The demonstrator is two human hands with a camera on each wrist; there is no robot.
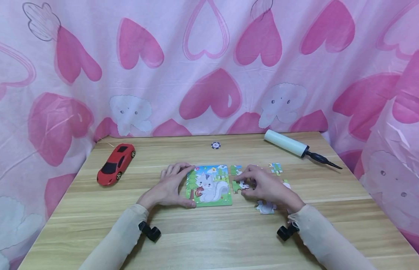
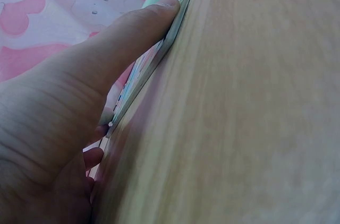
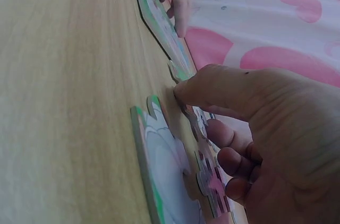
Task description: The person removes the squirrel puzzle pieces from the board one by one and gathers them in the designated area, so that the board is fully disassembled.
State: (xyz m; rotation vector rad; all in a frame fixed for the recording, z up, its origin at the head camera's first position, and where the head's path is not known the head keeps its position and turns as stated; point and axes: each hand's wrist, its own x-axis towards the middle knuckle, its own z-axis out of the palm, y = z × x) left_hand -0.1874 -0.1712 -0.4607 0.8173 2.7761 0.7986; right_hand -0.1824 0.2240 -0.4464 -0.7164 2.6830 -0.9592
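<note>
A square squirrel puzzle board point(image 1: 211, 187) lies flat on the wooden table. My left hand point(image 1: 167, 188) spans its left side, index finger along the top corner and thumb at the lower one. The left wrist view has that straight thumb point(image 2: 143, 22) lying over the board's edge. Just right of the board, my right hand point(image 1: 265, 184) pinches a jigsaw piece point(image 1: 236, 187), green with part of a white animal, between thumb and index finger. Its other fingers curl above more pieces, partly hiding them. Close below it in the right wrist view is a large white-and-green piece point(image 3: 162, 165).
Loose jigsaw pieces surround the right hand: one behind it point(image 1: 235, 170), a tree piece point(image 1: 275, 168) and a white piece point(image 1: 266, 207). Further off are a red toy car point(image 1: 116, 165), a poker chip point(image 1: 215, 145) and a hand pump point(image 1: 287, 144). A pink heart-print curtain point(image 1: 209, 93) borders the table.
</note>
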